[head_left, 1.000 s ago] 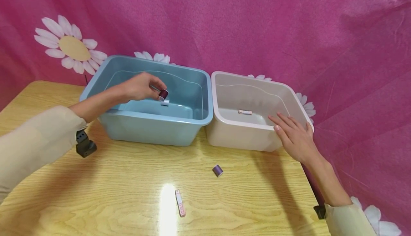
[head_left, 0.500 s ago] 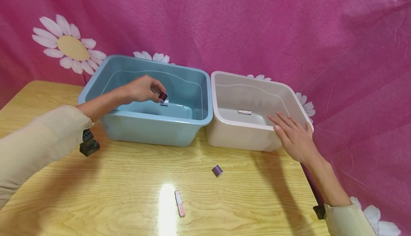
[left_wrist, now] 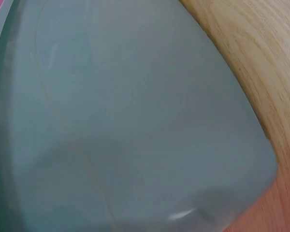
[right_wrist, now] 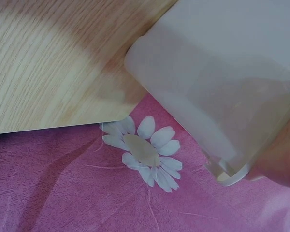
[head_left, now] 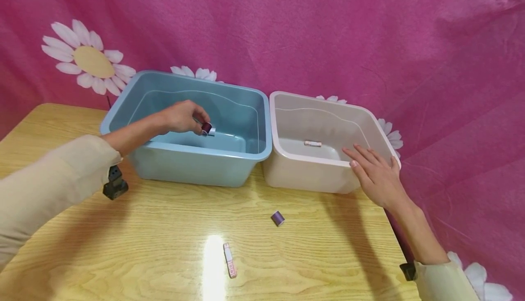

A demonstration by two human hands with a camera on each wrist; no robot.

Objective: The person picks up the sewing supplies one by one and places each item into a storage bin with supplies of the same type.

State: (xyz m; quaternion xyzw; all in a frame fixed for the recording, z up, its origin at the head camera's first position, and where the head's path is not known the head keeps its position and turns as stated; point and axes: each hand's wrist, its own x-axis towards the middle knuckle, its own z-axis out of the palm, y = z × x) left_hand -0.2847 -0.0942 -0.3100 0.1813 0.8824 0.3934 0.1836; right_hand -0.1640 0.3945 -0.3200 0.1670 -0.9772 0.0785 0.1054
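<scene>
In the head view my left hand (head_left: 184, 116) pinches a dark maroon thread spool (head_left: 207, 129) inside the blue bin (head_left: 197, 150). Just behind that spool a pale spool-like piece (head_left: 212, 131) lies on the bin's floor, partly hidden. My right hand (head_left: 378, 176) rests with its fingers extended over the near right rim of the beige bin (head_left: 316, 159). Inside the beige bin lies a small folded pink-and-white strip (head_left: 313, 143). The left wrist view shows only the blue bin's outer wall (left_wrist: 150, 106), and the held spool is out of its sight.
On the wooden table (head_left: 164, 237) lie a purple thread spool (head_left: 277, 218) and a folded pink-and-white measuring tape (head_left: 230, 260). Both bins stand side by side against a pink flowered cloth (head_left: 287, 32). The table's right edge runs close beside the beige bin.
My left hand has sunk slightly lower into the blue bin with the maroon spool. The right hand has stayed on the beige bin's rim.
</scene>
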